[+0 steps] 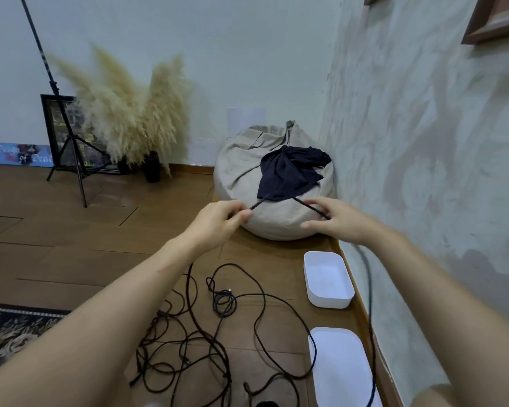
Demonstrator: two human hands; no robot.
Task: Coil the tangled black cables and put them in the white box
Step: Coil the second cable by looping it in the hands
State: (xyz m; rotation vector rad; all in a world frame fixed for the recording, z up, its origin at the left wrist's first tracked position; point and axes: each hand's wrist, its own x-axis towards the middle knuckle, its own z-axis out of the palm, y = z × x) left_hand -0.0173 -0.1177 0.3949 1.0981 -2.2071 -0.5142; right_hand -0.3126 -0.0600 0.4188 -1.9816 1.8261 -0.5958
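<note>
Both my hands are raised in front of me and hold one black cable (pixel 309 207) between them. My left hand (pixel 218 220) pinches one stretch of it at the fingertips. My right hand (pixel 334 220) pinches another stretch; the part between runs up in front of a dark cloth. A tangle of black cables (pixel 206 342) lies on the wooden floor below my arms. An open white box (pixel 328 301) stands on the floor by the wall. Its white lid (pixel 341 371) lies nearer to me.
A beige beanbag (pixel 247 160) with a dark cloth (pixel 288 174) on it sits in the corner. Pampas grass in a dark vase (pixel 152 167), a black tripod (pixel 71 151) and a framed picture stand at the back left. A patterned rug (pixel 9 333) lies left.
</note>
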